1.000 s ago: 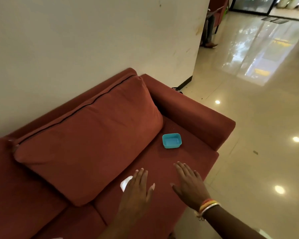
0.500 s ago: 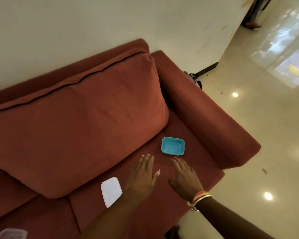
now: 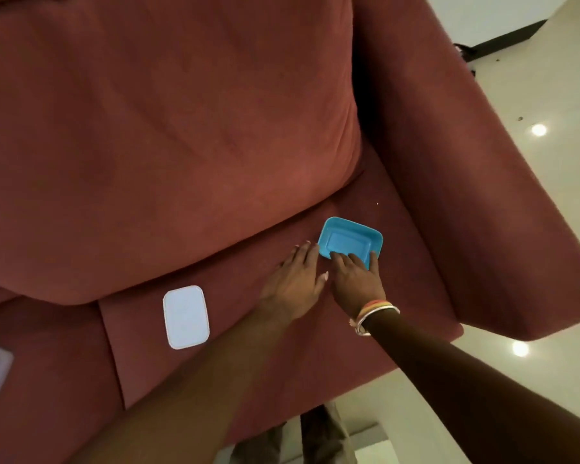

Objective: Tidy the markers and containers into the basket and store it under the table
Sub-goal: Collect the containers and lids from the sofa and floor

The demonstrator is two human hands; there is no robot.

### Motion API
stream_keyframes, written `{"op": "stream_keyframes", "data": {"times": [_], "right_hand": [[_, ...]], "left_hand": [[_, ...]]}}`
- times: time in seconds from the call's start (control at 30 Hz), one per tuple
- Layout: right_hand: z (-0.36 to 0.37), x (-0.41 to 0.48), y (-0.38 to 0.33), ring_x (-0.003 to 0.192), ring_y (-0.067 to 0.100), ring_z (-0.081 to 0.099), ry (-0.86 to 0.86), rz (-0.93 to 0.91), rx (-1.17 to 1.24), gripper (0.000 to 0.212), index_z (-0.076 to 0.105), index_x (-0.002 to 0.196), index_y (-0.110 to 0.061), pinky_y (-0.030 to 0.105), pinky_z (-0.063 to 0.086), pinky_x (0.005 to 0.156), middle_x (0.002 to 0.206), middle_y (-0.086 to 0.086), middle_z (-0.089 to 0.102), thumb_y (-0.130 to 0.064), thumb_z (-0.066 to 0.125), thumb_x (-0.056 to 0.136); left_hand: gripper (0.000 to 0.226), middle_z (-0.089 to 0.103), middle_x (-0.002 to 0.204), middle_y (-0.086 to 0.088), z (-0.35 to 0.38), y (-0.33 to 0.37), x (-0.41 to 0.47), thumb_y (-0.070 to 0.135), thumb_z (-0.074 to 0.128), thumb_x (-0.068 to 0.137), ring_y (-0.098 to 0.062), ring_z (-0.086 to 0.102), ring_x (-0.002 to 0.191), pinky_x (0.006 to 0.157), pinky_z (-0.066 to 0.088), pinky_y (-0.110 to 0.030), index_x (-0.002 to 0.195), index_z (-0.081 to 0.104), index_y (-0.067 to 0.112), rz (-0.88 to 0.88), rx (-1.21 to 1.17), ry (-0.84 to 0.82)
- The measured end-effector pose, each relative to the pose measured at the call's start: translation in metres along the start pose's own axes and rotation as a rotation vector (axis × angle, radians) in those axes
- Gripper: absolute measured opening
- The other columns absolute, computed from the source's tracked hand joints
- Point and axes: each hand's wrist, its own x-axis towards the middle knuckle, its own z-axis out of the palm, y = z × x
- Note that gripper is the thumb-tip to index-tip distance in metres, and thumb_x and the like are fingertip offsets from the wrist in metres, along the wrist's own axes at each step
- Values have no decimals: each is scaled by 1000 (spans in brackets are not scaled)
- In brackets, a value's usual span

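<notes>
- Dish (image 3: 349, 241) on the sofa seat (image 3: 282, 356); armrest (image 3: 466, 195) at its 3 o'clock, back cushion (image 3: 164, 145) at 10.
- Lid (image 3: 186, 317) on the seat, at the dish's 8 o'clock, well apart.
- Right hand (image 3: 357, 283) touches the dish at 6 o'clock; left hand (image 3: 295, 276) just beside, at 8.

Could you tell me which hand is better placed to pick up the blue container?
The right hand: its fingers lie on the near rim of the blue container, while the left hand is beside it, over the sofa seat.

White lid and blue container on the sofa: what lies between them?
In the head view, the person's left hand, fingers straight, lies between the white lid and the blue container.
</notes>
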Motion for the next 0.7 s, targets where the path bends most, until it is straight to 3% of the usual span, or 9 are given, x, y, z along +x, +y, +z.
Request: {"op": "stream_keyframes", "data": {"times": [0.07, 0.17, 0.3, 0.43, 0.57, 0.7], "right_hand": [[-1, 10, 4, 116, 26, 61, 4, -42, -55, 40, 48, 135, -18, 46, 30, 113, 122, 2, 66, -26, 42, 96], [-5, 17, 3, 96, 29, 69, 29, -81, -83, 35, 57, 126, -27, 36, 52, 80, 105, 1, 72, -19, 43, 95], [2, 12, -13, 83, 28, 72, 9, -326, -115, 34, 58, 125, -31, 36, 54, 62, 99, 0, 72, -21, 48, 94], [10, 8, -61, 58, 18, 70, 5, -565, -270, 22, 70, 101, -30, 30, 51, 44, 74, -4, 71, -23, 68, 80], [21, 16, -106, 69, 22, 71, -23, -665, -295, 22, 65, 106, -26, 28, 43, 50, 83, -3, 72, -19, 51, 92], [28, 21, -135, 53, 17, 66, -4, -699, -373, 10, 70, 88, -28, 24, 36, 42, 63, -5, 67, -21, 65, 82]], "left_hand": [[65, 15, 164, -5, 7, -3, 0, 44, 36, 102, -22, 16, 151, 118, 28, -45, 156, 12, 17, -17, -3, -7], [65, 18, 163, -6, 14, -18, -10, 43, 38, 102, -23, 20, 149, 117, 29, -44, 156, 14, 16, -95, -29, 1], [61, 32, 158, -8, 20, -63, -34, 41, 42, 101, -26, 34, 143, 114, 35, -41, 153, 25, 15, -347, -198, 118], [62, 39, 152, -11, 33, -124, -69, 37, 50, 98, -30, 40, 138, 107, 40, -42, 150, 29, 10, -713, -258, 215], [83, 22, 159, -15, 44, -172, -89, 34, 63, 90, -36, 23, 145, 109, 37, -50, 153, 15, 8, -895, -248, 193], [90, 27, 153, -16, 54, -192, -89, 36, 69, 86, -38, 32, 139, 104, 40, -51, 152, 14, 8, -1015, -301, 219]]}}
